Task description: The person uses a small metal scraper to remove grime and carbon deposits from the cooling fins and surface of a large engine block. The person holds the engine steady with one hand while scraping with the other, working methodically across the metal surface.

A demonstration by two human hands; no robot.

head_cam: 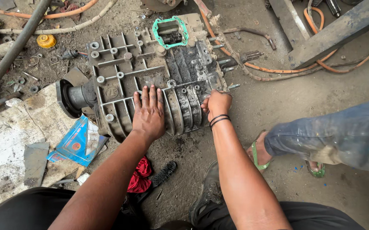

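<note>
The left hand lies palm down on the gearbox, fingers straight and held close together, tips pointing away from the person. They press flat on the ribbed grey casing and grip nothing.

The right hand is curled into a fist at the near right edge of the gearbox, fingers closed around a thin metal tool; only a short length of it shows above the knuckles, so its type cannot be told. Two black bands circle the right wrist.

The gearbox rests on the dirt floor at the centre of the view, lying on its side. Its surface is ribbed and oily, with bolt bosses across the left half. A green gasket sits on the opening at the far top edge. A dark round shaft housing projects from its left end. Studs stick out along its right side.

Near the left forearm lie a red rag and a black brush. A blue carton rests on flattened cardboard to the left. A yellow cap lies at far left. Orange hoses run across the floor beyond the gearbox. At right, another person's leg in stained jeans and feet in green sandals stand close to the right forearm.
</note>
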